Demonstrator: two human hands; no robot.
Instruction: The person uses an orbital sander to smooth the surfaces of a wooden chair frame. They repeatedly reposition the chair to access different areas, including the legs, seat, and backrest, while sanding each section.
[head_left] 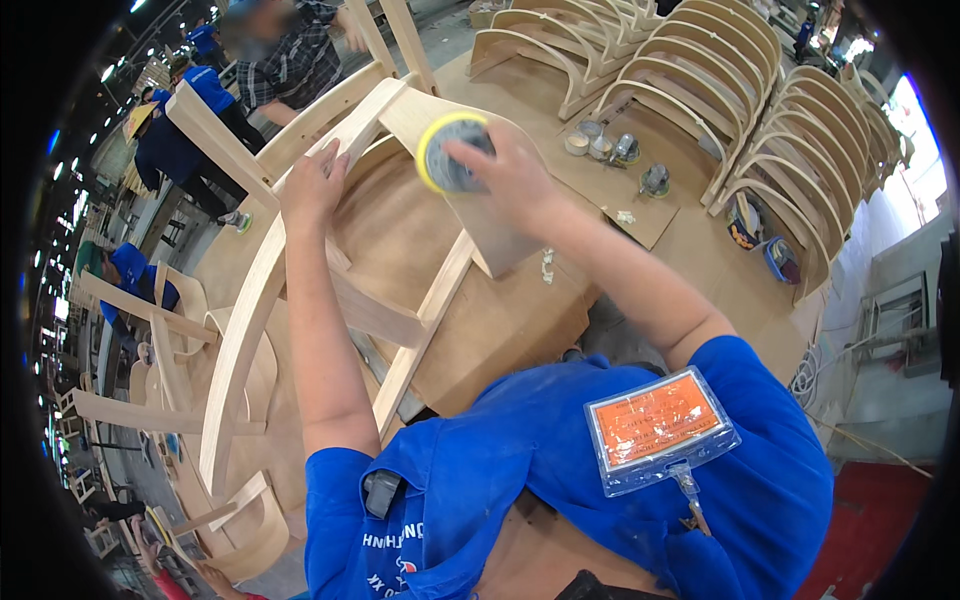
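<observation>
A broad worktable [500,345] sprawls across the middle here, its top a dull brown; a pale wooden chair frame [243,345] lies over its centre and left; toward the upper right stand rows of curved wooden frames [690,75], packed close together; just below them sit a few small round tins [577,144] and a grey tool [655,180]; nearer the middle I spot whitish scraps [547,265]; farther right, beside the frames, rests a blue-rimmed container [782,258], its contents hard to make out.
</observation>
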